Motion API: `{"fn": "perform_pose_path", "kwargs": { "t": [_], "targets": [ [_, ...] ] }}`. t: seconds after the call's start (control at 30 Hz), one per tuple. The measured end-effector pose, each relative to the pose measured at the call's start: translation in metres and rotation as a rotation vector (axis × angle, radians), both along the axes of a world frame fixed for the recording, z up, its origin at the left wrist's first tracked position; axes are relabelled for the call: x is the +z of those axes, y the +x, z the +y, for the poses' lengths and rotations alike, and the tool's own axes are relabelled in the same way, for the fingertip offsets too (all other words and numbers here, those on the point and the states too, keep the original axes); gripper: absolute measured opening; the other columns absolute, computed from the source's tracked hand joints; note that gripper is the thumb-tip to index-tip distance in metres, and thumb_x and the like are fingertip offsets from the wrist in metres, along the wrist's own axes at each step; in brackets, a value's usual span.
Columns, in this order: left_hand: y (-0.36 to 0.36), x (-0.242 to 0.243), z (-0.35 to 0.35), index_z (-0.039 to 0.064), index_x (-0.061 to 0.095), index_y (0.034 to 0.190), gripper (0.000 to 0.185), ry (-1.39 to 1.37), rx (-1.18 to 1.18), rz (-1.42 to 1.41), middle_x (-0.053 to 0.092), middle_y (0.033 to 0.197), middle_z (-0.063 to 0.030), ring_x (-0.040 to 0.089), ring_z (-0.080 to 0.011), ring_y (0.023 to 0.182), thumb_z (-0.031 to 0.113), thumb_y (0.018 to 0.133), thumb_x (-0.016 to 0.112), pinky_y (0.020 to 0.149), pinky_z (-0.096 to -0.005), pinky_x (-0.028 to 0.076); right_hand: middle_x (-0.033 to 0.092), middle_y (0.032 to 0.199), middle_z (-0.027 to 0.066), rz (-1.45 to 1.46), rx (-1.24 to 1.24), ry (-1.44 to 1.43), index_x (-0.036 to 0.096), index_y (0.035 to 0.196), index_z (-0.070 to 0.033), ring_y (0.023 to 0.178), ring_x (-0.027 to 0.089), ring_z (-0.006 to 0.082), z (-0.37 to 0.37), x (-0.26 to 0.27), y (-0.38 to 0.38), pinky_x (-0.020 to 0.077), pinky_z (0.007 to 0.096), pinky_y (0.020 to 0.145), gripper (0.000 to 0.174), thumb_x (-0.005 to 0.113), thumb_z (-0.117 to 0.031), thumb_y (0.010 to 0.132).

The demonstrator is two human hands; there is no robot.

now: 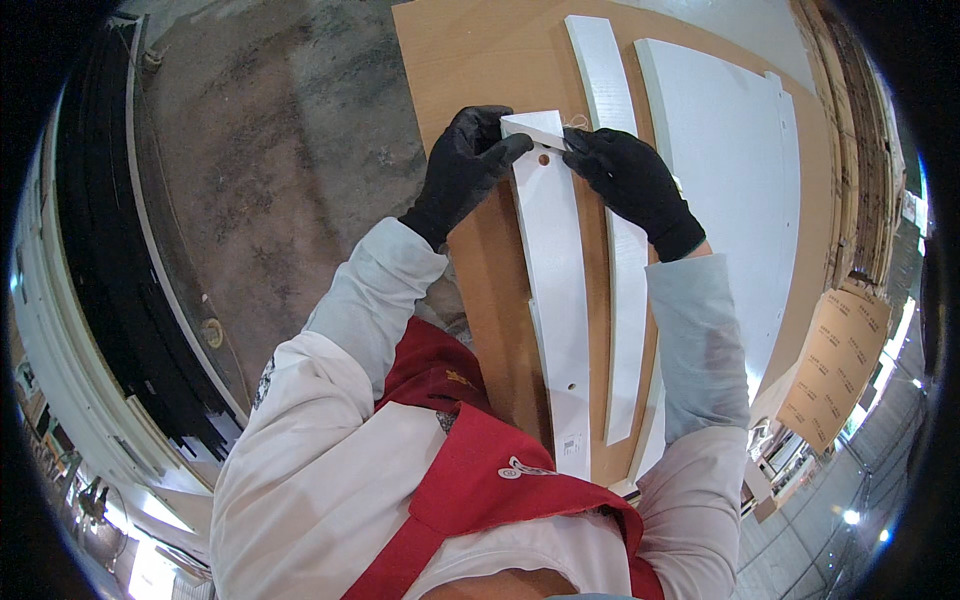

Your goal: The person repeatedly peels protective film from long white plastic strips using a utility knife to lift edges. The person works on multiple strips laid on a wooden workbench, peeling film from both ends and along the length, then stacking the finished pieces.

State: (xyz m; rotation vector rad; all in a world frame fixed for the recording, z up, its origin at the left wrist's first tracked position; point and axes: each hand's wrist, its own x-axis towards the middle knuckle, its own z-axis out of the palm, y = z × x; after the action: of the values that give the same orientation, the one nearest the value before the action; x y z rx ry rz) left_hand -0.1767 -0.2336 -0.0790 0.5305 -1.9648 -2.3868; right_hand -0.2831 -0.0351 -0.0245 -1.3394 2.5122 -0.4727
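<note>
Both hands wear black gloves and meet at the far end of a long white board [551,255] with round holes in it. A narrow white strip [541,136] slants across that end. My left hand [469,161] pinches the strip's left end between thumb and fingers, against the board's edge. On the other side, my right hand [626,176] grips the strip's right end, its fingertips bunched. A thin pale loop [576,121] shows above the right fingertips; what it is made of is unclear. Near the board's close end is a printed label [571,444].
Right of the board lie a narrower white board [626,315] and a wide white panel [731,165], on a brown cardboard sheet [487,60]. Dark boards [112,187] are stacked at the left, brown sheets [847,150] at the right. A printed cardboard piece [836,367] stands at lower right.
</note>
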Motion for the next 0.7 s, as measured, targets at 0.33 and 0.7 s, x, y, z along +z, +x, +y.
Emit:
{"fn": "perform_pose_path", "kwargs": {
  "t": [0.33,0.7],
  "targets": [
    [-0.002,-0.002,0.004,0.0,0.051,0.116,0.032,0.139,0.052,0.019,0.066,0.101,-0.0103,0.061,-0.0139,0.092,0.014,0.091,0.064,0.082,-0.0259,0.049,0.065,0.077,0.0091,0.021,-0.078,-0.002,0.068,0.101,-0.009,0.068,0.063,0.0216,-0.005,0.003,0.007,0.0521,0.0345,0.06,0.02,0.062,-0.025,0.091],
    [-0.009,-0.015,0.011,0.001,0.052,0.105,0.029,0.22,0.176,0.078,0.063,0.088,-0.0046,0.055,-0.0063,0.075,0.017,0.087,0.069,0.064,-0.0216,0.046,0.065,0.074,0.0098,0.02,-0.116,-0.08,0.068,0.102,-0.007,0.064,0.062,0.0226,-0.013,0.002,0.007,0.0503,0.033,0.058,0.026,0.059,-0.03,0.093]
  ]
}}
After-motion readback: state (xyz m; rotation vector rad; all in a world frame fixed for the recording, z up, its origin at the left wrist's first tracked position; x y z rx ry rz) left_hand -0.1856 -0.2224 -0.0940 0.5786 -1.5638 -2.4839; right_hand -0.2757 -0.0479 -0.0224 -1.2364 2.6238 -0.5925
